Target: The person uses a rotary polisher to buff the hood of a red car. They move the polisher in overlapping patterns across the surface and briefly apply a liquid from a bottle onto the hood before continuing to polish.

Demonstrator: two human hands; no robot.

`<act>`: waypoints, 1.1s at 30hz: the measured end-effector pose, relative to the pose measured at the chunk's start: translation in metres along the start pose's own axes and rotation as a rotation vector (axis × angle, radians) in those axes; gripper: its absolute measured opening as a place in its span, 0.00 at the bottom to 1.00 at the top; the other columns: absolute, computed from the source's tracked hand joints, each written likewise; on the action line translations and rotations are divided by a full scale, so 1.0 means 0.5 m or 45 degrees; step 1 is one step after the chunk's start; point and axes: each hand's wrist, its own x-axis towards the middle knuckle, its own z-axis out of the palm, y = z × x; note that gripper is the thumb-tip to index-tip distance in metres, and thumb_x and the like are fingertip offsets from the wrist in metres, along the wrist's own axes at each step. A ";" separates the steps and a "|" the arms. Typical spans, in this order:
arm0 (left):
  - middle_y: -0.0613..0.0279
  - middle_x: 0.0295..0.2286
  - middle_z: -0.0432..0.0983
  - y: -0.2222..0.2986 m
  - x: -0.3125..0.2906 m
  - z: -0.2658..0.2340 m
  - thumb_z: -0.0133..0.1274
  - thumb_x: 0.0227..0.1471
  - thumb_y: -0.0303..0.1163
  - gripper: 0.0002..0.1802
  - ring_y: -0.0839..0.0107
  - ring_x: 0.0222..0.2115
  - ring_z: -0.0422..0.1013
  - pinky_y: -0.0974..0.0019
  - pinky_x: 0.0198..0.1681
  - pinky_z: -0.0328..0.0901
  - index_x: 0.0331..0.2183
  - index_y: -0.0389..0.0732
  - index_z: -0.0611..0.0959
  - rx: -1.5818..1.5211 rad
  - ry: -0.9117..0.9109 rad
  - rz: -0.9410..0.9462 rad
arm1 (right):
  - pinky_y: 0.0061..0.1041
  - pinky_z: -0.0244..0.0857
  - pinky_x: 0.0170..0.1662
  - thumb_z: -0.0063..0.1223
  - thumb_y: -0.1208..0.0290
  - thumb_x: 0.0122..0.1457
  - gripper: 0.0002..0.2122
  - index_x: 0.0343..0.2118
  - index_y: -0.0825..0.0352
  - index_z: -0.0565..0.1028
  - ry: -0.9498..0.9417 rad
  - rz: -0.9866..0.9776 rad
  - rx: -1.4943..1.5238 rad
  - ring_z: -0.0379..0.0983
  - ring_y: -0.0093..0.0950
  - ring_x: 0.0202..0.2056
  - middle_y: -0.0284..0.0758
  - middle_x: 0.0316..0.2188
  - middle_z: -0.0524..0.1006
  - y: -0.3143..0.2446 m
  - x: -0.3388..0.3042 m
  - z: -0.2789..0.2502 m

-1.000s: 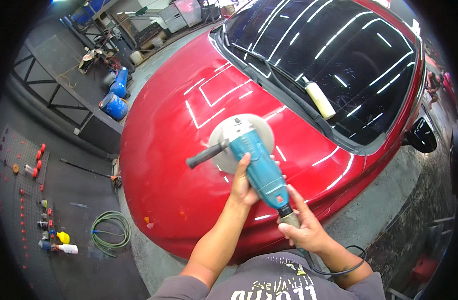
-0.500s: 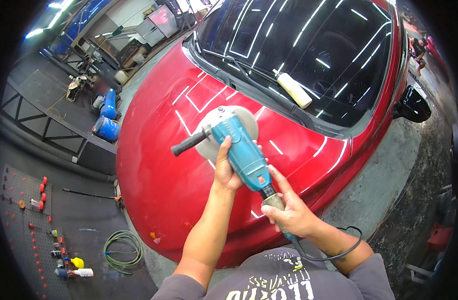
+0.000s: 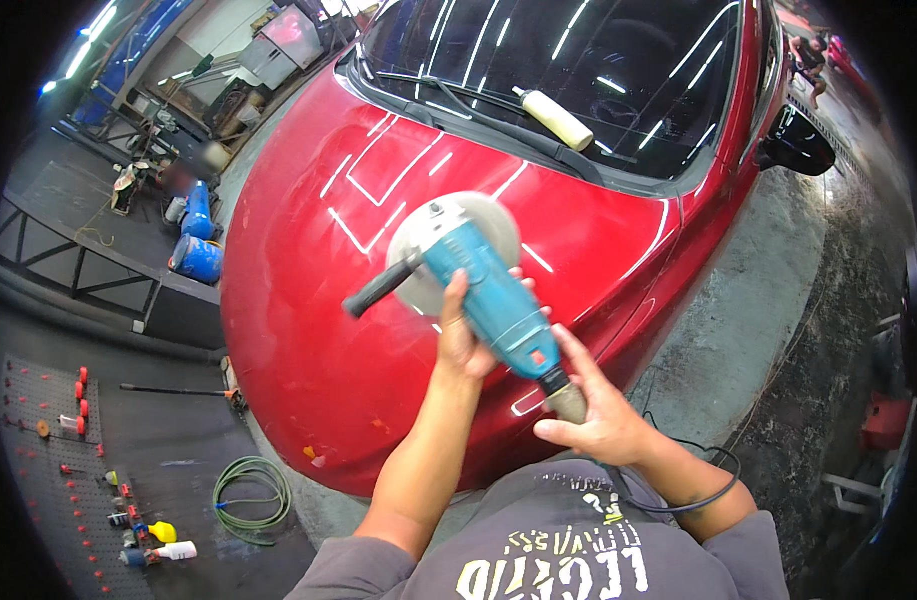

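Note:
A teal corded polisher [image 3: 486, 300] with a round pale pad [image 3: 496, 225] and a black side handle [image 3: 380, 285] is held above the red car hood [image 3: 308, 290]. My left hand [image 3: 465, 345] cups its body from below, the thumb along the near side and fingertips showing past the far side. My right hand [image 3: 603, 425] is around the worn rear grip [image 3: 568, 402], its thumb lying straight across. A dark power cord [image 3: 723, 485] loops from the polisher past my right forearm. The pad's working face is hidden underneath.
A pale bottle [image 3: 555, 118] lies at the base of the windshield [image 3: 538, 50]. On the left stand blue drums [image 3: 196, 258] by a dark platform, a coiled green hose [image 3: 253, 500] and a pegboard [image 3: 53, 450]. The side mirror [image 3: 798, 140] juts out right; another person [image 3: 808, 62] is far back.
The car has shifted up and left in view. Both hands still hold the polisher; my right thumb has straightened and its hold on the rear grip looks looser.

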 end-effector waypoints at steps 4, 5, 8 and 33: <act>0.47 0.47 0.83 -0.043 0.080 0.095 0.59 0.62 0.66 0.44 0.53 0.50 0.81 0.44 0.57 0.76 0.58 0.35 0.77 0.279 0.064 -0.162 | 0.24 0.74 0.27 0.68 0.78 0.59 0.58 0.81 0.47 0.33 0.234 0.171 0.024 0.75 0.22 0.31 0.36 0.41 0.75 -0.035 -0.060 -0.034; 0.52 0.46 0.84 -0.045 0.067 0.134 0.59 0.61 0.69 0.43 0.56 0.46 0.83 0.47 0.50 0.78 0.54 0.37 0.81 0.397 0.206 -0.239 | 0.23 0.73 0.25 0.66 0.79 0.59 0.58 0.81 0.46 0.32 0.257 0.153 0.040 0.74 0.21 0.29 0.35 0.41 0.75 -0.032 -0.072 -0.038; 0.51 0.47 0.83 0.009 0.026 0.137 0.62 0.59 0.67 0.41 0.57 0.45 0.82 0.48 0.49 0.78 0.52 0.38 0.83 1.531 0.390 -0.270 | 0.22 0.72 0.23 0.64 0.81 0.59 0.58 0.81 0.46 0.31 0.260 0.096 0.085 0.74 0.20 0.27 0.35 0.41 0.74 -0.015 -0.104 -0.043; 0.49 0.24 0.84 0.081 -0.296 0.021 0.69 0.55 0.56 0.27 0.46 0.28 0.83 0.47 0.33 0.74 0.46 0.46 0.89 2.787 0.860 0.266 | 0.48 0.71 0.62 0.69 0.63 0.60 0.55 0.81 0.57 0.38 -0.095 0.138 -0.882 0.77 0.61 0.58 0.61 0.57 0.78 0.023 -0.179 -0.091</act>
